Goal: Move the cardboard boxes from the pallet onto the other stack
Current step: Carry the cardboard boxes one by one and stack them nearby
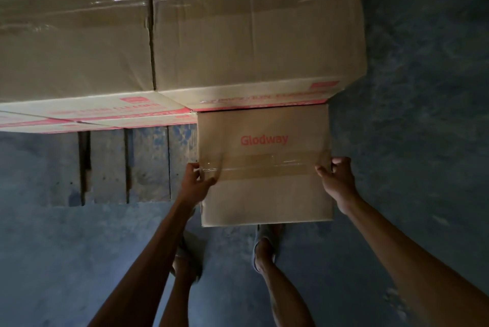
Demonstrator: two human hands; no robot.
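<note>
We looked down on a dim concrete floor (412, 120), blue-grey and mottled, which filled the right side and the bottom of the view. Above it rose the stack of cardboard boxes (254, 35), two across at the top level, their upper parts cut off by the top edge and the left one cut off by the left edge. Their red lettering was too blurred and foreshortened for us to read, apart from a faint brand word at the top left. Clear tape glinted across their faces. Lower boxes showed only as thin red-striped edges beneath them.

The wooden pallet (108, 167) lay under the stack, its bare slats showing at the near edge, left of centre; its right part was hidden behind the box we held.

That held box (264, 167) carried the red word "Glodway" and a band of clear tape. Its far edge sat just against the lower right corner of the stack, over the pallet's near right corner; whether it rested on anything we could not tell.

Our left hand (197, 181) gripped its left side, thumb on top, fingers curled around the edge. Our right hand (336, 175) clasped the right side likewise. Both palms were hidden.

Our feet (262, 250) showed below, in sandals, one largely blurred behind the left forearm.
</note>
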